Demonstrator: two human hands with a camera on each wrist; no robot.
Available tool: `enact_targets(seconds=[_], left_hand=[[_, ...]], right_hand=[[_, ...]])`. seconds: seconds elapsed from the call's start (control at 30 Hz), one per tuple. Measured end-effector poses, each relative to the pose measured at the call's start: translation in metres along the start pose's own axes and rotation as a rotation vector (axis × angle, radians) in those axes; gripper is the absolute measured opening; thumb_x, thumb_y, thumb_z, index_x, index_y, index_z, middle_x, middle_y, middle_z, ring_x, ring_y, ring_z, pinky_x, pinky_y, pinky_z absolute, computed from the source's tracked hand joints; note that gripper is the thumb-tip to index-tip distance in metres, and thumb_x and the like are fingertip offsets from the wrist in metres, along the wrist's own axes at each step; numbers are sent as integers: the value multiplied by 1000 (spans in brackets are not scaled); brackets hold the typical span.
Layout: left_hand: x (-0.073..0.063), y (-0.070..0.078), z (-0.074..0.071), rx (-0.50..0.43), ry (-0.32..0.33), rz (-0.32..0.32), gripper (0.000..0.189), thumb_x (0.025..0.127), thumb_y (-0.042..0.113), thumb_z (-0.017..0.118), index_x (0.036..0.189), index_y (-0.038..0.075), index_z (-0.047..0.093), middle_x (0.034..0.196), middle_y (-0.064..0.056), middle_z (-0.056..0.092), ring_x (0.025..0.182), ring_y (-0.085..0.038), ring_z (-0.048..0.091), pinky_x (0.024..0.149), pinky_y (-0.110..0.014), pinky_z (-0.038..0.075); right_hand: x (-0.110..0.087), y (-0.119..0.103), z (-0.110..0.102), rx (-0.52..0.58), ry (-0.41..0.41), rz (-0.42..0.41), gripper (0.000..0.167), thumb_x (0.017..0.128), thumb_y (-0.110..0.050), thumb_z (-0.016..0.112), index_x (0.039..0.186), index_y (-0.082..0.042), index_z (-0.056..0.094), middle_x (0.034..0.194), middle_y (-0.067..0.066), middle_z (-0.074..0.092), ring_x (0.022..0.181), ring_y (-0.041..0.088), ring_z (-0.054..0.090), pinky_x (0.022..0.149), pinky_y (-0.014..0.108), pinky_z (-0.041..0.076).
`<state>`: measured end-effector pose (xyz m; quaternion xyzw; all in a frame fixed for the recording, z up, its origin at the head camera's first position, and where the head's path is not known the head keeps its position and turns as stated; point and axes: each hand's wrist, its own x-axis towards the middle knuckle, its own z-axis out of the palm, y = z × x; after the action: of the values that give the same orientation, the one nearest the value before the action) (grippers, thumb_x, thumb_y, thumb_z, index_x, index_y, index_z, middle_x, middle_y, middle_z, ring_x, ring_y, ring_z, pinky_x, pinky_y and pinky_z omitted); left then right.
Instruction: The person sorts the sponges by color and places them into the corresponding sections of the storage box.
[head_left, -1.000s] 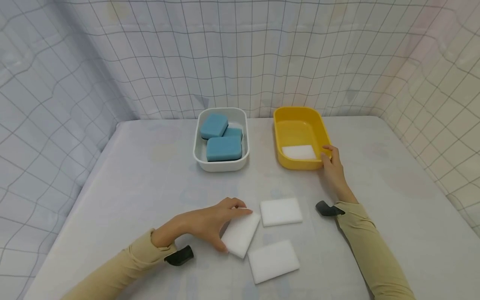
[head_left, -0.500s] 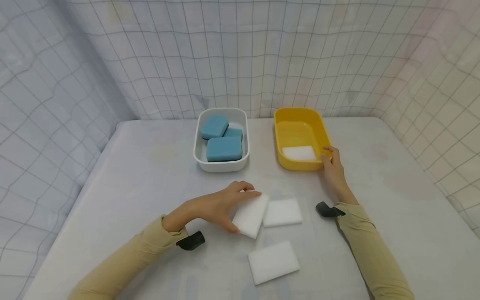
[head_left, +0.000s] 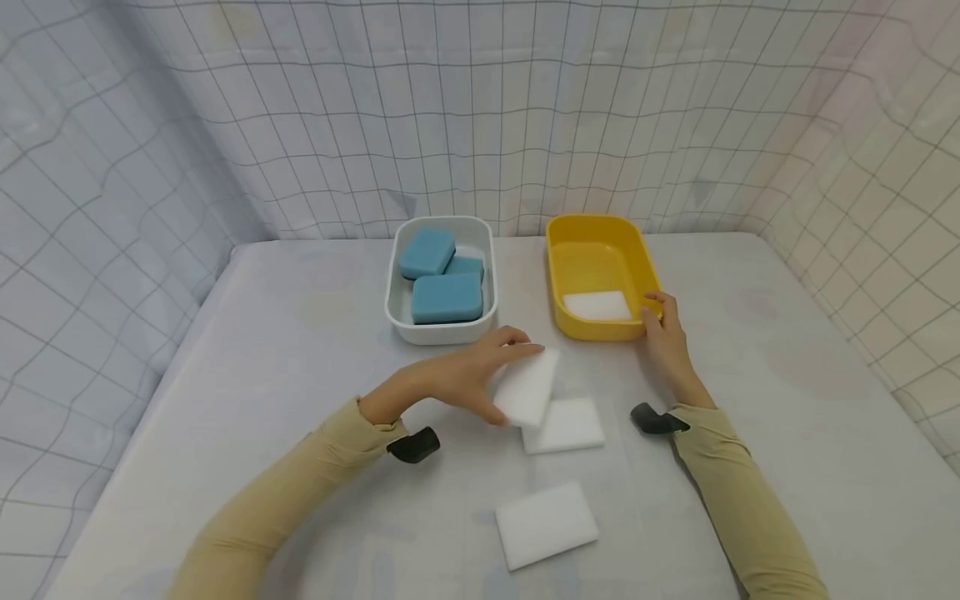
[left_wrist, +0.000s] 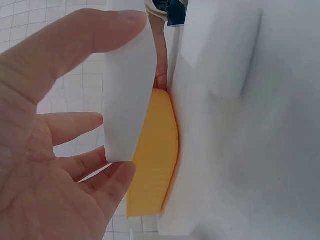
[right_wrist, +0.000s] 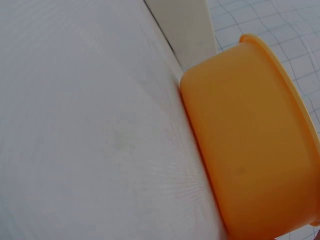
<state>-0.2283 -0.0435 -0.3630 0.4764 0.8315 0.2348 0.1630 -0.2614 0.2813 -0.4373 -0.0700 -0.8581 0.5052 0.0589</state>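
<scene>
My left hand (head_left: 472, 373) grips a white sponge block (head_left: 529, 387) between thumb and fingers, held up off the table. In the left wrist view the same white sponge block (left_wrist: 127, 95) stands on edge between thumb and fingertips. Below it in the head view, a second white sponge (head_left: 566, 427) is partly covered by the held one. My right hand (head_left: 666, 346) pinches the near right corner of a yellow tub (head_left: 600, 331), which has one white sponge (head_left: 597, 306) lying at its near end. The right wrist view shows the yellow tub's side wall (right_wrist: 250, 135).
A white tub (head_left: 442, 335) with several blue sponges (head_left: 447, 297) stands left of the yellow one at the table's back. Another white sponge (head_left: 547, 526) lies near the front. A gridded curtain (head_left: 480, 117) hangs behind and at both sides.
My left hand has lifted the white sponge and carried it forward and to the right, towards the yellow tub. The right hand stays in place at the tub's corner.
</scene>
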Motion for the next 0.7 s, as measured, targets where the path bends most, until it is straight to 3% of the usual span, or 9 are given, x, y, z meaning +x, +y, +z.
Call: enact_targets(seconds=[0.4, 0.7], left_hand=[[41, -1, -13, 57, 63, -16, 91, 71, 27, 80, 145, 5, 32, 140, -17, 34, 124, -28, 33, 103, -40, 38], [69, -6, -20, 47, 71, -109, 94, 72, 30, 80, 147, 9, 28, 143, -15, 29, 126, -28, 30, 104, -40, 38]], right_hand=[[1, 1, 0, 4, -1, -12, 44, 101, -35, 27, 139, -13, 27, 148, 16, 28, 111, 31, 35, 87, 35, 27], [2, 2, 1, -1, 5, -2, 42, 100, -32, 28, 138, -14, 28, 145, 17, 31, 109, 31, 36, 85, 34, 27]])
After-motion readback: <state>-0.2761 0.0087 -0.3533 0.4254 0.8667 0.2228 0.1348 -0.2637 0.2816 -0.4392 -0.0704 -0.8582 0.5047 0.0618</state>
